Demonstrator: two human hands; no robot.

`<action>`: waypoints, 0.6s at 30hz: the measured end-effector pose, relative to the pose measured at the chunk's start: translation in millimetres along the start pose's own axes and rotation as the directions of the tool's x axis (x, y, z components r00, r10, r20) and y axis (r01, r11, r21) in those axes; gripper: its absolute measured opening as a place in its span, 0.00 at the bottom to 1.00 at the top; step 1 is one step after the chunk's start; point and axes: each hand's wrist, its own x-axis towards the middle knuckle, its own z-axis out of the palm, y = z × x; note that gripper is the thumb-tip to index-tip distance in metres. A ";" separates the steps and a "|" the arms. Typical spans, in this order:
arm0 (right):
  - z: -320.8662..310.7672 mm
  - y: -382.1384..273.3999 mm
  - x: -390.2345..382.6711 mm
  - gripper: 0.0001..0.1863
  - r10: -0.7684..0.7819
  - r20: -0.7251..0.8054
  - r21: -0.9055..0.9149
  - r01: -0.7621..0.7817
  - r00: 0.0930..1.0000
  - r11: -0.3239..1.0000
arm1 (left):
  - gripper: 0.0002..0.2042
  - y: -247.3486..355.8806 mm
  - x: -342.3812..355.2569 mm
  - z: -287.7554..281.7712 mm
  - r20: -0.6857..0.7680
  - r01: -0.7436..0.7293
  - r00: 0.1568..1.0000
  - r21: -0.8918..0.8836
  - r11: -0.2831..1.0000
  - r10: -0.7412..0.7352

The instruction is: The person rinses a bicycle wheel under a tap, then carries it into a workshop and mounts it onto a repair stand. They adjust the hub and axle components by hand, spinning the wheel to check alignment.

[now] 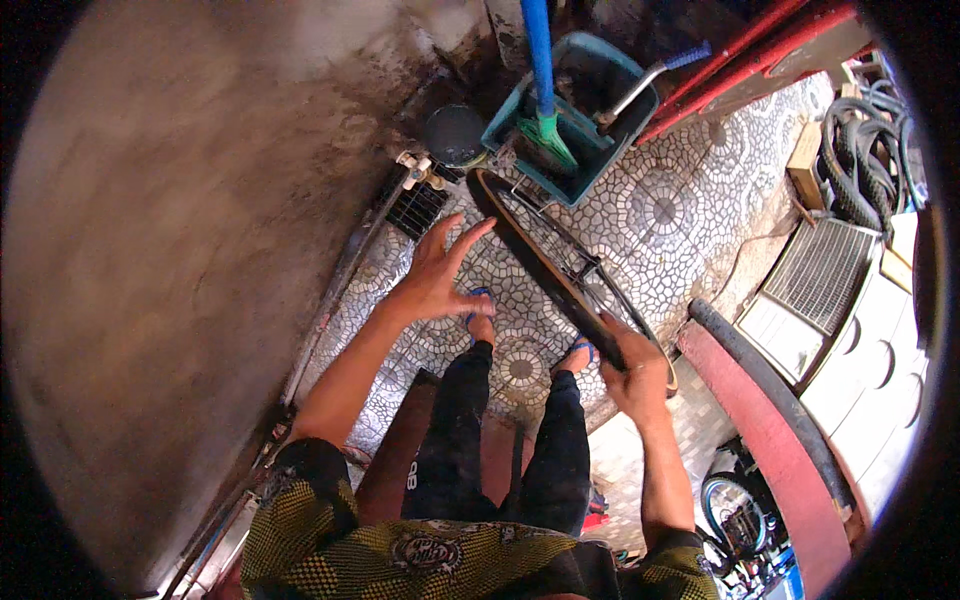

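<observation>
I see a bicycle wheel with a black tyre (535, 262) held tilted in front of my legs, above the patterned floor. My right hand (634, 372) grips the tyre at its near right side. My left hand (438, 275) is raised beside the wheel's far left part with fingers spread and curved; its fingertips come close to the tyre, and I cannot tell if they touch. The wheel's hub (588, 268) and spokes show partly behind the tyre.
A teal bin (610, 70) with a blue-handled broom (538, 60), a dark bucket (455, 135), a tap (415, 170) and a drain grate (415, 212) stand ahead. A wall is left. Red poles (740, 50), piled tyres (860, 165), a pink-topped ledge (745, 430) and bicycles (735, 510) are right.
</observation>
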 end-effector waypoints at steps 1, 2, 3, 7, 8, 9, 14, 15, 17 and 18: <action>-7.6 1.0 2.3 0.32 0.032 -0.043 0.070 -0.029 0.999 0.997 | 0.54 -23.6 15.5 6.6 -0.063 -0.123 0.990 0.055 0.991 0.127; -12.3 9.7 5.7 0.32 0.113 0.014 0.110 -0.113 0.994 0.987 | 0.53 -43.8 30.2 12.1 -0.098 -0.122 0.988 -0.035 0.992 0.118; -19.6 15.5 8.1 0.32 0.200 0.076 0.130 -0.208 0.977 0.969 | 0.53 -62.2 45.1 18.2 -0.133 -0.129 0.985 -0.139 0.982 0.110; -23.1 62.5 -6.3 0.34 0.141 0.024 0.220 -0.143 0.990 0.965 | 0.53 -120.4 78.2 46.2 -0.253 -0.156 0.964 -0.290 0.944 0.082; -28.4 63.1 -9.2 0.34 0.226 0.093 0.237 -0.242 0.970 0.941 | 0.52 -121.1 78.4 52.5 -0.254 -0.131 0.965 -0.276 0.952 0.059; -25.3 67.9 -12.6 0.34 0.247 0.108 0.236 -0.266 0.963 0.935 | 0.52 -121.2 77.1 58.9 -0.258 -0.103 0.966 -0.262 0.960 0.034; 25.8 40.5 -44.7 0.35 0.023 0.139 0.189 -0.049 0.990 0.981 | 0.40 -101.0 28.7 105.8 0.000 0.067 0.789 -0.994 0.086 -0.614; 43.3 15.1 -53.3 0.36 0.031 0.148 0.147 -0.053 0.988 0.988 | 0.42 -72.2 13.7 92.1 0.201 0.177 0.738 -0.979 -0.102 -0.644; 80.8 -29.9 -58.7 0.40 0.006 0.136 0.157 -0.027 0.991 0.987 | 0.44 -29.3 -25.9 68.2 0.365 0.273 0.681 -0.931 -0.242 -0.635; 98.0 -48.9 -59.2 0.42 -0.011 0.134 0.124 -0.006 0.991 0.992 | 0.44 -10.2 -48.0 58.4 0.350 0.290 0.698 -0.936 -0.201 -0.625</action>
